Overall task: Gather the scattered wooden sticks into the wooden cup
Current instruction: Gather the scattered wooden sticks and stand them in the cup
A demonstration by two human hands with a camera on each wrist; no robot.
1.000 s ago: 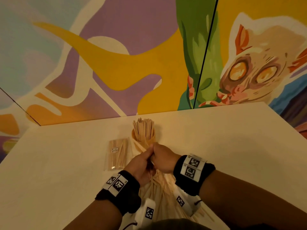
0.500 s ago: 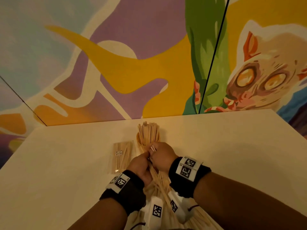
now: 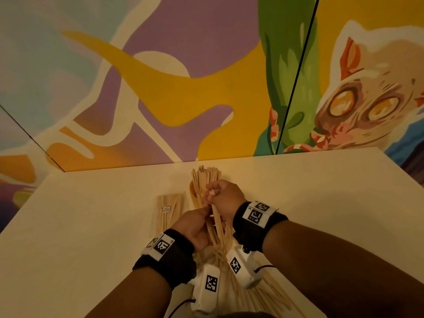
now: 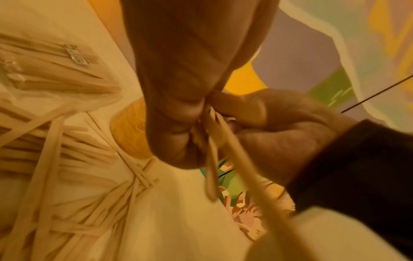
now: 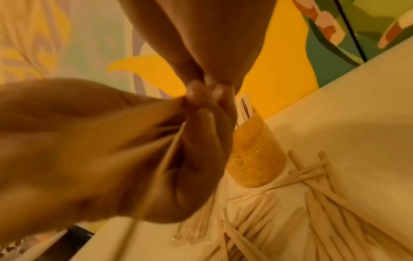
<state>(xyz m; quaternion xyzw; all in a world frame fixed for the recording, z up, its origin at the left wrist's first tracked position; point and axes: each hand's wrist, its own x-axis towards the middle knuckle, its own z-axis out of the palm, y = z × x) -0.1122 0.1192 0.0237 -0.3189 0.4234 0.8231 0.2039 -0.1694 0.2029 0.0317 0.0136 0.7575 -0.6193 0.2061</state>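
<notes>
- Head view: the right hand (image 3: pixel 223 198) and the left hand (image 3: pixel 192 226) meet just in front of the wooden cup (image 3: pixel 195 196), both pinching a small bundle of sticks (image 3: pixel 216 228) that slants from the hands down toward the person. The cup stands near the far edge of the table (image 3: pixel 91 226), already packed with upright sticks (image 3: pixel 205 174). The scattered sticks (image 3: pixel 263 292) lie fanned out on the table below the wrists. A flat sealed packet of sticks (image 3: pixel 168 212) lies just left of the cup; its small white label has print too small to read.
- Left wrist view: the left hand's fingers (image 4: pixel 178 113) are curled and clamped on two or three sticks, with the right hand's fingers (image 4: pixel 243 109) pressed against the same bundle. The cup's amber wall (image 4: pixel 129 132) sits right behind them, loose sticks (image 4: pixel 85 203) beside its base. The packet label (image 4: pixel 76 55) is blurred here as well.
- Right wrist view: the right hand's fingertips (image 5: pixel 208 93) close tight on the stick ends; the cup (image 5: pixel 254 159) stands just beyond.
- Judgement: the step in hand is squaring a picked-up bundle between both hands. Next it needs tipping upright and threading into the crowded cup, without knocking it over. Much of the pile remains.
</notes>
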